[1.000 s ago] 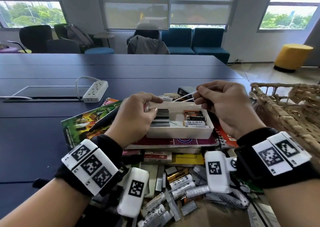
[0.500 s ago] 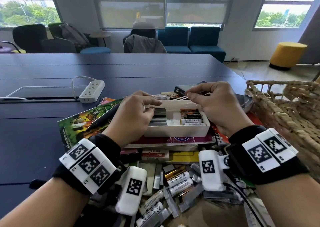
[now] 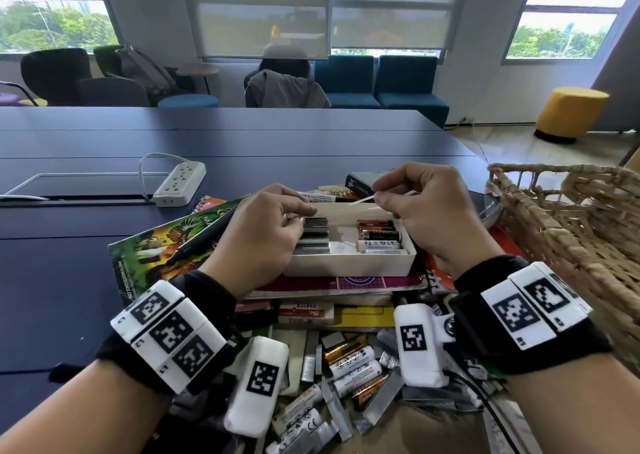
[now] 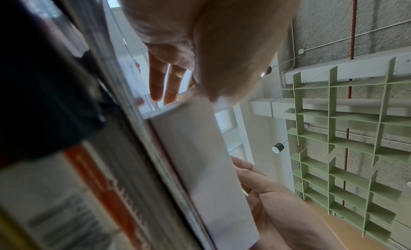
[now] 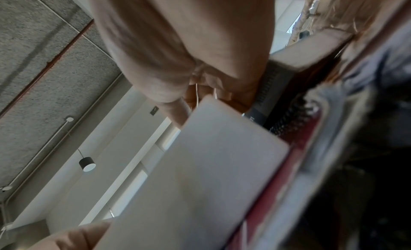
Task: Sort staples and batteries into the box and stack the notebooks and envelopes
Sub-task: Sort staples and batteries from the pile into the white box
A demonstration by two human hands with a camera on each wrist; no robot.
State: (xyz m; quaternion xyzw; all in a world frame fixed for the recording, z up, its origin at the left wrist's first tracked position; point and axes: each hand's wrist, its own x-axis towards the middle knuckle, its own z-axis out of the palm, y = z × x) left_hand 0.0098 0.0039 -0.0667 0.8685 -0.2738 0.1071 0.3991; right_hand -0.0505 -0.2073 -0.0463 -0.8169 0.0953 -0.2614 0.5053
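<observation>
A shallow white rectangular box [image 3: 349, 263] sits on a maroon-covered notebook [image 3: 346, 283] atop a loose stack of notebooks on the dark blue worktop [image 3: 69, 280]. Inside it, grey strips of staples [image 3: 313, 237] fill the left side and four cylindrical batteries [image 3: 379, 237], orange-black and white, lie side by side on the right.

The left hand [image 3: 258, 242] curls over the box's left end, its fingers [image 3: 298, 207] bent down onto the staples; whether they pinch a strip cannot be told. The right hand [image 3: 426, 218] hovers over the box's far right corner, thumb and forefinger pinching a thin white strip [image 3: 362, 200] that slants across the far rim.

Crowding the near edge is a heap of loose batteries [image 3: 349, 365] and grey staple strips [image 3: 310, 356], partly hidden behind the white tagged wrist cameras. A green illustrated magazine [image 3: 162, 245] with a black pen [image 3: 204, 235] lying on it juts out left of the stack; a white power strip [image 3: 180, 183] lies further back. A woven straw basket [image 3: 571, 239] stands just beside the right hand, and a black book [image 3: 360, 181] shows behind the box.

The left wrist view shows only what the head view hides: the box's blank white side wall [image 4: 200, 166] seen from below, the left fingers [image 4: 160, 81] straight over its rim, and the right hand [image 4: 278, 210] past it. The right wrist view shows the box's outer wall [image 5: 200, 174] and the thin strip [image 5: 196, 93] hanging from the pinching fingers [image 5: 177, 113].
</observation>
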